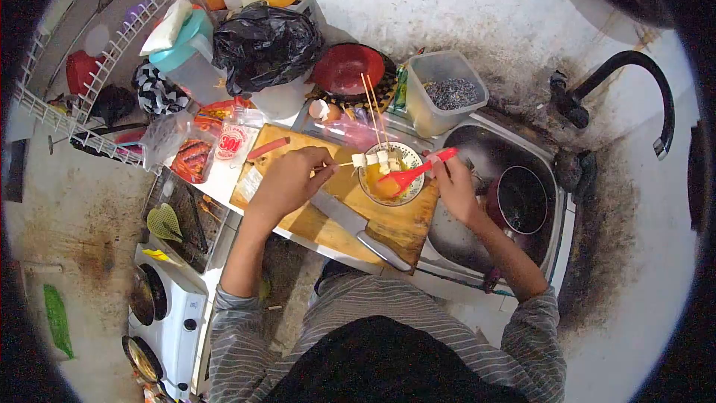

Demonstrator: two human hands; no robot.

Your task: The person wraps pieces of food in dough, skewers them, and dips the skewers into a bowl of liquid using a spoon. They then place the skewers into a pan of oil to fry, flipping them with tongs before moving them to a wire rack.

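Over the bowl [406,192], left hand [287,180] pinches skewer [344,165]; right hand [455,185] grips red spoon [415,172].

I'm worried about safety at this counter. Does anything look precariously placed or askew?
Yes. The knife lies diagonally on the cutting board, with its handle right at the near edge, close to the person. The board's right end overhangs the sink, and the bowl sits on that end.

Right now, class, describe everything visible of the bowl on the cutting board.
The bowl is small, round, pale, patterned at the rim, seemingly ceramic. It stands upright on the cutting board. It holds orange liquid and white cubes. A red spoon in the right hand dips in; a stick in the left hand reaches the cubes.
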